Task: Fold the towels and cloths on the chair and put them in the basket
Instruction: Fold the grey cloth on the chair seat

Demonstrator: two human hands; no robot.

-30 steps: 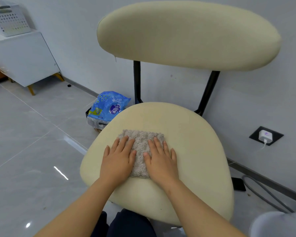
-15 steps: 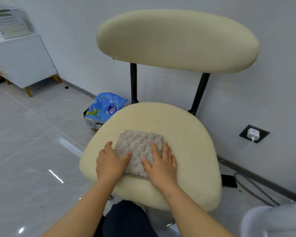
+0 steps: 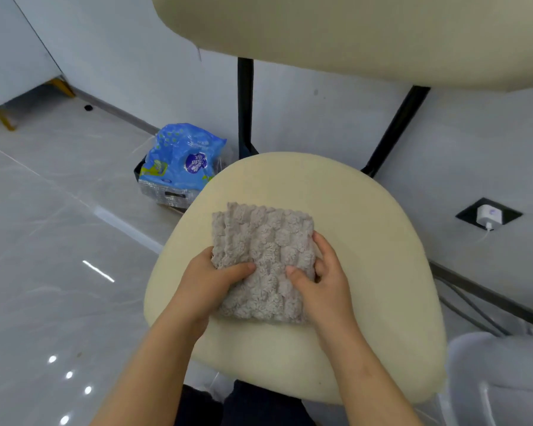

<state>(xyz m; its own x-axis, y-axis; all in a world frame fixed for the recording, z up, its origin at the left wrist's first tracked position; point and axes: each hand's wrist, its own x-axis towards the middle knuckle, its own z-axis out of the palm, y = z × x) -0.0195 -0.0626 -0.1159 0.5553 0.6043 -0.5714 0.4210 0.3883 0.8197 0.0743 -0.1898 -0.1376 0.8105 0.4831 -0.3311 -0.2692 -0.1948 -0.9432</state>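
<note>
The cream padded chair [image 3: 376, 247] filled most of the view, its broad oval backrest [image 3: 351, 35] overhead on two black struts. Its rounded seat served as the folding surface, low and flat in front of the person. At the lower right corner, just beside the seat's edge, a pale translucent rounded object [image 3: 499, 373] showed only in part. It may have been the basket, kept close for a short carry, but too much of it was cut off to tell. On the glossy grey tiled floor [image 3: 59, 241] beyond the seat's left side, a crinkled blue plastic bag [image 3: 182, 158] sat on a small box [image 3: 166, 195], apart from the work. The grey tufted towel [image 3: 265, 250] lay on the middle of the seat as a thick, compact rectangle, with layered edges showing at its far left corner. By that shape the folding looked finished and the piece ready for the basket. The left hand [image 3: 210, 284] gripped the towel's near left edge, thumb pressed on top and fingers tucked out of sight beneath. The right hand [image 3: 326, 281] mirrored it on the right edge, thumb on top and fingers curled round the side. Thumbs above and fingers below on both sides looked chosen to clamp the layers so the fold would not spring open when lifted. Smallest, a white charger plug [image 3: 488, 214] sat in a black wall socket low on the right.
</note>
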